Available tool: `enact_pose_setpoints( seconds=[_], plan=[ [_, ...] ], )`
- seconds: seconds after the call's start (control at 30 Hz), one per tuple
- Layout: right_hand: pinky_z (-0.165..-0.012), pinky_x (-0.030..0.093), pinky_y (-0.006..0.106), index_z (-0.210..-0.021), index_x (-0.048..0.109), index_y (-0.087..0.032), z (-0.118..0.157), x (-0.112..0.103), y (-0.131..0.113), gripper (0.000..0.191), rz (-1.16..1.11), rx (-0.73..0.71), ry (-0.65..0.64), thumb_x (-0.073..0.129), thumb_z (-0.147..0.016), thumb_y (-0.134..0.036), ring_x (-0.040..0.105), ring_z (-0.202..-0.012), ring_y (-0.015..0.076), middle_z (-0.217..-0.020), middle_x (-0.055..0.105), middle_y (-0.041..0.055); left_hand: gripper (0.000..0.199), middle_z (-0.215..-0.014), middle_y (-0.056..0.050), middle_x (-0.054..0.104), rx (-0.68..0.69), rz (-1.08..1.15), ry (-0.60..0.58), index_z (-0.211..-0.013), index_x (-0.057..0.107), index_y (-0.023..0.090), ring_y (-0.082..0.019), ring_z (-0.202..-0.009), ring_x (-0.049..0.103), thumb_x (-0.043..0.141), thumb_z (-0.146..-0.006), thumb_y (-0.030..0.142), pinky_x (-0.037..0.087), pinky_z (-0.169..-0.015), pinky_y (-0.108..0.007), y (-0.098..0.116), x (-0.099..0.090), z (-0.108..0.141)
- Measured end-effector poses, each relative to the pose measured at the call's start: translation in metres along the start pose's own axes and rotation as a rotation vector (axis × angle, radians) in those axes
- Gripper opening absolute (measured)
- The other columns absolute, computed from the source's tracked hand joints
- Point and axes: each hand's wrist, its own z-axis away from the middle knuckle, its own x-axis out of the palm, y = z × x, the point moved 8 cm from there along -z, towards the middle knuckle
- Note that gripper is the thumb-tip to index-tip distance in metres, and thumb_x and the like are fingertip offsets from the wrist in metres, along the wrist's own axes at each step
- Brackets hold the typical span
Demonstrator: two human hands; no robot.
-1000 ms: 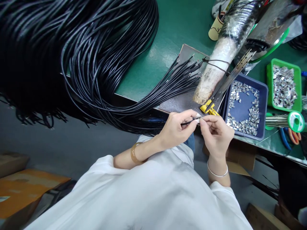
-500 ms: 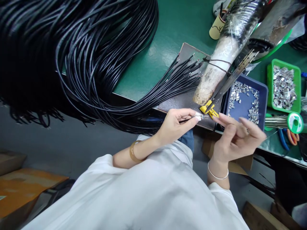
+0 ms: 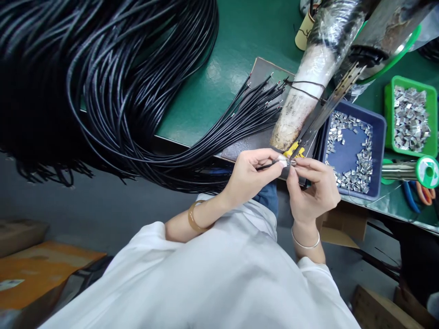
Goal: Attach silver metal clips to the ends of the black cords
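A thin black cable [image 3: 265,167] runs into my left hand [image 3: 250,174], which is closed around it near its end. Finger and thumb there, with white coverings on the tips, pinch just behind a small silvery metal connector [image 3: 290,162]. From the other side, my right hand [image 3: 313,183] closes thumb and fingers on the connector's free end. The fingertips partly hide the connector, so its fit with the cable does not show. Just behind the fingers is a yellow clip-like piece [image 3: 291,150] at the foot of a metal bar [image 3: 331,109].
Cable ends [image 3: 254,109] fan over a dark board [image 3: 236,148]; a large black cable bundle [image 3: 137,68] lies left. A wrapped tube [image 3: 302,91] slants above my hands. Right are a blue tray [image 3: 379,151] and green tray [image 3: 387,114] of metal pieces, a solder spool [image 3: 427,172] and pliers [image 3: 411,196].
My right hand has moved left from near the blue tray, and its spread fingers have closed on the connector. The left hand keeps its hold on the cable. The view has shifted slightly.
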Motion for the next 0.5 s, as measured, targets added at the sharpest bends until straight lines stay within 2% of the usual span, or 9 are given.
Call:
enact_pose_setpoints(
  seconds=[0.1,0.3,0.5],
  plan=[
    [-0.081,0.062,0.033,-0.089,0.067,-0.021,-0.0009,-0.0003,-0.0001,0.016,0.022,0.001,-0.005,0.074,-0.081,-0.010,0.073,-0.087,0.0151,-0.096,0.074,0.0002,0.012,-0.056,0.003,0.053,0.000,-0.004,0.006,-0.079,0.072,0.011,-0.005,-0.051,0.043,0.068,-0.081,0.022,0.035,-0.050,-0.018,0.0020,-0.0001,-0.0006],
    [-0.079,0.063,0.031,-0.089,0.067,-0.021,-0.0023,-0.0026,-0.0055,0.020,0.048,-0.029,0.001,0.077,-0.078,-0.008,0.073,-0.087,0.0151,-0.097,0.074,0.0010,0.010,-0.065,-0.001,0.063,-0.016,0.030,-0.012,-0.080,0.073,0.011,-0.007,-0.057,0.053,0.069,-0.079,0.021,0.044,-0.055,-0.018,0.0032,0.0004,-0.0012],
    [-0.076,0.064,0.030,-0.087,0.061,-0.020,0.0014,-0.0024,-0.0073,0.019,-0.005,-0.039,-0.028,0.074,-0.080,-0.008,0.073,-0.088,0.0153,-0.101,0.074,0.0024,0.013,-0.060,0.001,0.060,-0.057,-0.009,-0.027,-0.080,0.072,0.011,-0.006,-0.054,0.050,0.070,-0.079,0.023,0.042,-0.054,-0.018,0.0013,-0.0027,-0.0009]
  ],
)
